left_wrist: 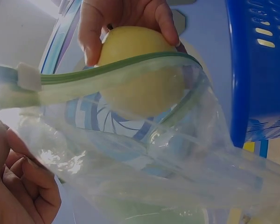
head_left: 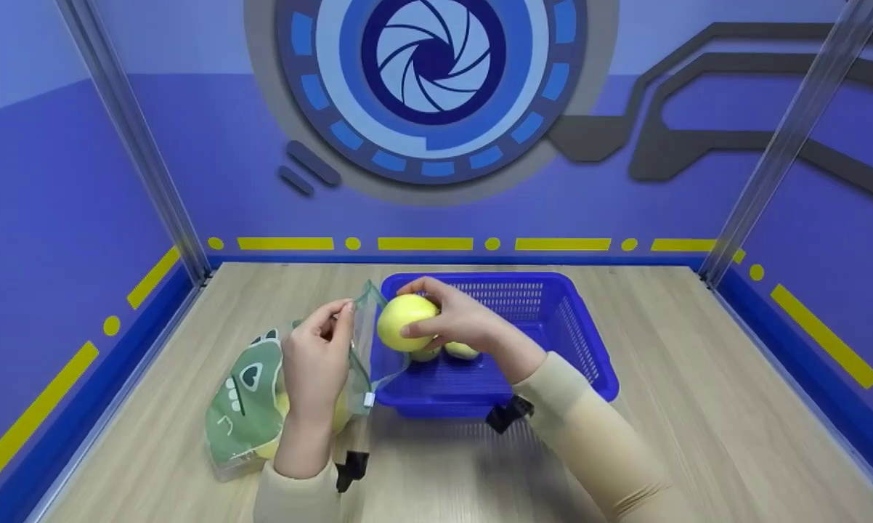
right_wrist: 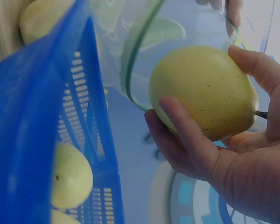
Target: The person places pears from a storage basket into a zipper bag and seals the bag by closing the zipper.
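My right hand (head_left: 455, 314) grips a yellow pear (head_left: 406, 322) with a short dark stem, at the mouth of a clear zip bag (head_left: 367, 334). The right wrist view shows the pear (right_wrist: 203, 91) between thumb and fingers. My left hand (head_left: 317, 359) pinches the bag's upper edge, so its green-rimmed mouth gapes toward the pear. In the left wrist view the bag's rim (left_wrist: 126, 63) crosses in front of the pear. The bag's green printed side (head_left: 244, 407) lies on the table at left, with yellow fruit inside.
A blue plastic basket (head_left: 589, 341) stands right of the bag, holding more pears (head_left: 462, 351). A white zip slider (head_left: 369, 399) sits at the bag's lower edge. The wooden table (head_left: 683, 407) is bounded by blue panels (head_left: 189, 160) at the back and sides.
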The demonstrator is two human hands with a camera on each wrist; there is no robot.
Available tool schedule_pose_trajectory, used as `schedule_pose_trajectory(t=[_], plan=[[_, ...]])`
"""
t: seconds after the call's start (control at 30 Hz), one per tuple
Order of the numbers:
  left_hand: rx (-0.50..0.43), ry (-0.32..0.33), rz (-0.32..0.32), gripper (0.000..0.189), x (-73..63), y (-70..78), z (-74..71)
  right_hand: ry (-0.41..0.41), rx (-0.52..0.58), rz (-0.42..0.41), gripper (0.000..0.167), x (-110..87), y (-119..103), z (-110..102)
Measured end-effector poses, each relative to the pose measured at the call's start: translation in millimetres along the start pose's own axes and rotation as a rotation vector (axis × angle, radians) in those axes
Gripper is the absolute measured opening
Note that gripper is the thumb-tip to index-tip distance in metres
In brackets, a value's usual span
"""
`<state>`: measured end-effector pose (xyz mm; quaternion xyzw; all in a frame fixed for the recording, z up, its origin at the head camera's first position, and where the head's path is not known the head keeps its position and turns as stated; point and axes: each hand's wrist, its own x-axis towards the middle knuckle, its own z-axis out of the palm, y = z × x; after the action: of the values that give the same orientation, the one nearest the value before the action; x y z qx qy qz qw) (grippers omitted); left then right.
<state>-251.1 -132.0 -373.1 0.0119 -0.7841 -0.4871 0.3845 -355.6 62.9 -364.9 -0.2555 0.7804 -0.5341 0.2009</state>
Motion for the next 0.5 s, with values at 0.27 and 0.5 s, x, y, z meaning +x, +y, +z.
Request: schedule_pose_trajectory(t=[0.27, 0.5], plan=[[0.024, -0.037, -0.069, 0.016, -0.4, 1.7, -1.2, 0.034, -0.111, -0.119, 0.06, -1.3, -6.7, 20.0], [0.012, -0.017, -0.025, 0.015, -0.1, -0.5, -2.2, 0.076, -0.218, -0.177, 0.064, -5.2, -14.2, 27.6]])
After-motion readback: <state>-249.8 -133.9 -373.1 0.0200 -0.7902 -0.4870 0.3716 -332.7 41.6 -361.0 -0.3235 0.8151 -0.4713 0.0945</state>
